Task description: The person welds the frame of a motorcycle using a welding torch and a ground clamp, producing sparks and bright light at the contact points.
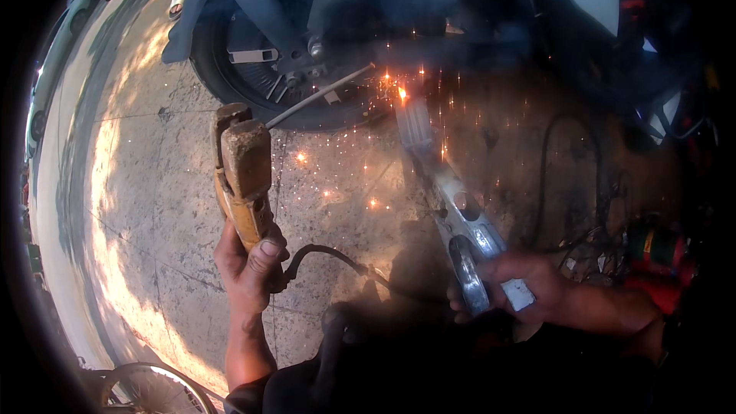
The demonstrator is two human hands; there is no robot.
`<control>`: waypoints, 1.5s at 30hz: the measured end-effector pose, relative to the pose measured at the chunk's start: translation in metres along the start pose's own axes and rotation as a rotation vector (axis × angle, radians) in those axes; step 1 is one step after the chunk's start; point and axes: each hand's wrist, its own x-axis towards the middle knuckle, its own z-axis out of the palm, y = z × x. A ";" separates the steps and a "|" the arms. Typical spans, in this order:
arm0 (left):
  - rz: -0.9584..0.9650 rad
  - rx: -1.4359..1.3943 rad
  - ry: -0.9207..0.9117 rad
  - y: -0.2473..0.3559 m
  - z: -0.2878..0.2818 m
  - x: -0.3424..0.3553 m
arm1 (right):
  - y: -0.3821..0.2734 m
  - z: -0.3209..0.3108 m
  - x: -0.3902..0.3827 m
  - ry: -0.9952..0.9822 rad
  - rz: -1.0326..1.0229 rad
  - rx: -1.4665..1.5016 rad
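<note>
My left hand [251,264] is wrapped round the handle of a worn yellow-brown welding electrode holder [247,172]. A thin, pale welding rod [322,96] slants up and right out of the holder's jaws. Its tip ends near a shower of orange sparks, a short way from a glowing spot [402,94]. That spot is at the far end of a silver metal bracket-like piece [452,192] with holes and a slot in it. Closed round the near end of this piece is my right hand [521,284], its fingers partly hidden behind the metal.
Beyond the hands stands a motorbike with a black wheel [253,69]; smoke drifts before it. A dark cable [337,251] runs from near the holder. At right lie looped cables and a red-and-green object [655,249]. A bicycle wheel [157,391] shows at lower left. Sparks fall on the concrete.
</note>
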 end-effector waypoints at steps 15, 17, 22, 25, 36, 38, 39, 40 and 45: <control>-0.220 0.000 -0.132 0.003 0.006 0.004 | 0.000 0.002 0.001 -0.003 0.008 0.068; -0.236 -0.006 -0.150 0.005 0.009 0.006 | -0.001 0.003 0.000 0.005 0.010 0.083; -0.217 0.023 -0.190 0.007 0.015 0.011 | 0.001 -0.001 0.002 -0.003 0.009 0.075; -0.196 0.045 -0.202 0.009 0.017 0.012 | -0.001 0.001 0.003 -0.010 0.006 0.034; -0.215 0.105 -0.174 0.010 0.023 0.015 | 0.003 0.002 0.001 0.024 -0.010 0.068; -0.179 0.099 -0.178 0.010 0.023 0.014 | 0.003 0.002 0.002 0.011 -0.022 0.050; -0.179 0.101 -0.178 0.011 0.022 0.015 | 0.004 0.001 0.002 0.013 -0.021 0.067; -0.208 0.116 -0.191 0.012 0.020 0.016 | 0.006 -0.001 0.002 0.015 -0.020 0.085; -0.156 0.068 -0.139 0.005 0.019 0.012 | 0.004 0.004 0.001 0.040 -0.043 0.154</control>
